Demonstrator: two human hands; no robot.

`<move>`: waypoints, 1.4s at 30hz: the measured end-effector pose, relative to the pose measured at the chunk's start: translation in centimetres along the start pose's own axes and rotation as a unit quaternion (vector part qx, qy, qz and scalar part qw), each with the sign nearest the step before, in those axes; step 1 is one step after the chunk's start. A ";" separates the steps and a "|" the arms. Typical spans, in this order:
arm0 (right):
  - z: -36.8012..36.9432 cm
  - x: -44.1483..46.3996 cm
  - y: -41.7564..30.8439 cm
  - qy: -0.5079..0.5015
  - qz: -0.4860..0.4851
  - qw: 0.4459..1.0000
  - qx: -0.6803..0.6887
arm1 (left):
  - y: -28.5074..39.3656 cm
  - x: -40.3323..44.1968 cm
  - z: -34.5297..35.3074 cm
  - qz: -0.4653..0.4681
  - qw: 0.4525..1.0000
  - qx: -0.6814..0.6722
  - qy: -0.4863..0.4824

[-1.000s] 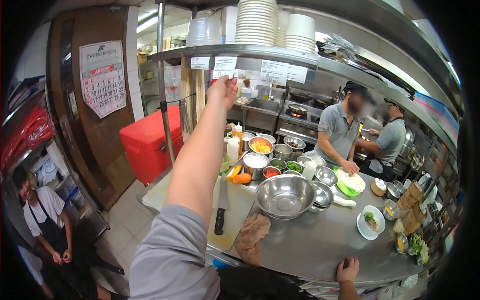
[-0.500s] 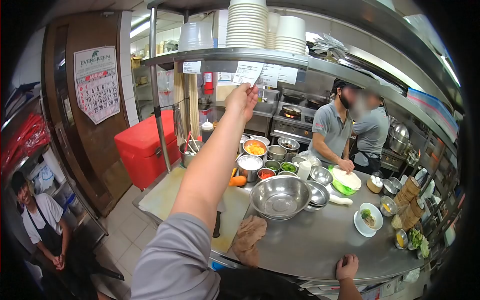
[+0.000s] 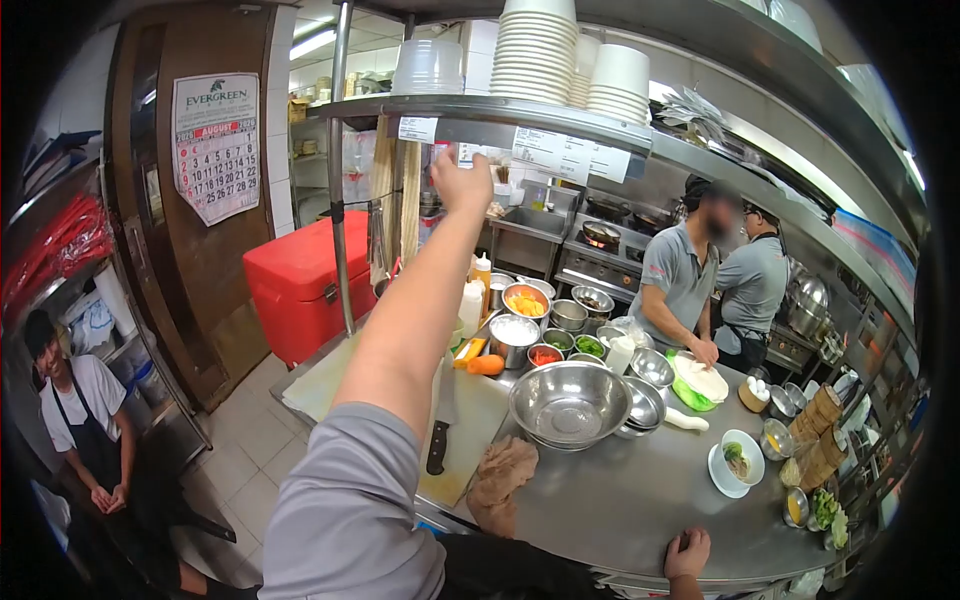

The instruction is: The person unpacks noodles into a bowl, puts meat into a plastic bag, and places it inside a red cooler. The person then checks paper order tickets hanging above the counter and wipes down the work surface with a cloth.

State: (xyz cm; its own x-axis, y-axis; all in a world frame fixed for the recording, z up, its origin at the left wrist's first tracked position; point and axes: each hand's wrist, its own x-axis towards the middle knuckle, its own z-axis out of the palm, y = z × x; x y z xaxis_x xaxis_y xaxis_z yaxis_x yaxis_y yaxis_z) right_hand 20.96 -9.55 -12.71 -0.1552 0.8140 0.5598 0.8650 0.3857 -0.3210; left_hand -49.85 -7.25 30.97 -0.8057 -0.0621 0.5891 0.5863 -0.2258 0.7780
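Observation:
My left hand point(image 3: 462, 182) is raised below the metal shelf rail point(image 3: 490, 131), its fingers curled. A small white patch shows between the fingertips; I cannot make out whether it is held paper. Printed slips hang on either side, one at left point(image 3: 417, 129) and an overlapping group at right point(image 3: 550, 153). Low at right, my right hand point(image 3: 688, 553) rests on the counter near its front edge, fingers curled and nothing visible in them. Beneath my left arm a black-handled knife point(image 3: 438, 447) lies on a cutting board point(image 3: 470, 440), beside a brown cloth point(image 3: 503, 475).
A large steel bowl point(image 3: 570, 400) stands mid-counter, with ingredient containers behind it. One co-worker point(image 3: 672, 275) handles a pale round item point(image 3: 700, 378) across the counter; another stands beyond. A person point(image 3: 88, 410) is at far left. Stacked bowls point(image 3: 535, 55) occupy the shelf above.
My left hand pulled a slip away from the others, then moved back leftward; that slip no longer shows clearly. The view has shifted. My right hand has stayed by the counter edge.

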 end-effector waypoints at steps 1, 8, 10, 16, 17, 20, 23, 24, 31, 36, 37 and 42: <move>0.0 0.0 0.0 0.001 -0.003 1.000 0.000 | 0.5 0.4 -0.9 0.046 0.998 0.037 0.018; 0.3 -0.1 0.6 0.008 -0.024 1.000 -0.014 | -0.4 4.7 -3.5 0.156 0.961 0.218 -0.069; 0.6 -0.2 0.9 0.006 -0.024 1.000 -0.017 | -0.1 3.7 -3.6 0.178 0.956 0.217 -0.083; 0.3 -0.1 1.0 -0.008 -0.003 1.000 -0.014 | 1.5 0.0 -3.9 0.212 0.946 0.230 -0.089; 0.3 -0.2 0.9 -0.008 -0.002 1.000 -0.014 | 1.7 -0.3 -4.0 0.218 0.944 0.232 -0.086; 0.3 -0.2 0.7 -0.006 0.003 1.000 -0.009 | 1.1 -0.1 -3.7 0.242 0.938 0.237 -0.074; 0.3 -0.2 0.6 -0.010 0.003 1.000 -0.008 | 0.1 0.5 -3.5 0.263 0.932 0.241 -0.061; 0.4 -0.2 0.8 -0.012 0.003 1.000 -0.008 | 0.2 0.6 -3.7 0.269 0.931 0.242 -0.057; 0.7 -0.3 1.3 -0.012 0.012 1.000 -0.012 | 1.0 -1.7 -5.8 0.397 0.889 0.213 -0.076; 0.6 -0.3 1.2 -0.016 0.016 1.000 -0.009 | 2.7 -3.4 -6.9 0.439 0.874 0.180 -0.107; 0.6 -0.3 1.2 -0.016 0.018 1.000 -0.010 | 2.8 -3.5 -6.9 0.447 0.872 0.173 -0.101; 0.5 -0.1 0.9 -0.018 0.025 0.999 -0.016 | 3.4 -3.5 -6.8 0.467 0.865 0.152 -0.104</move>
State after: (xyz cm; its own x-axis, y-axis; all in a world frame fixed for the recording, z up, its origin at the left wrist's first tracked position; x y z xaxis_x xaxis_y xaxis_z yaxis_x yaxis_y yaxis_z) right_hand 21.50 -9.11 -13.40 -0.1278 0.8467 0.5164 0.8869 0.3306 -0.3225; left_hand -45.61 -14.38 30.06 0.0464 0.1045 0.9934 0.9938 0.0956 -0.0565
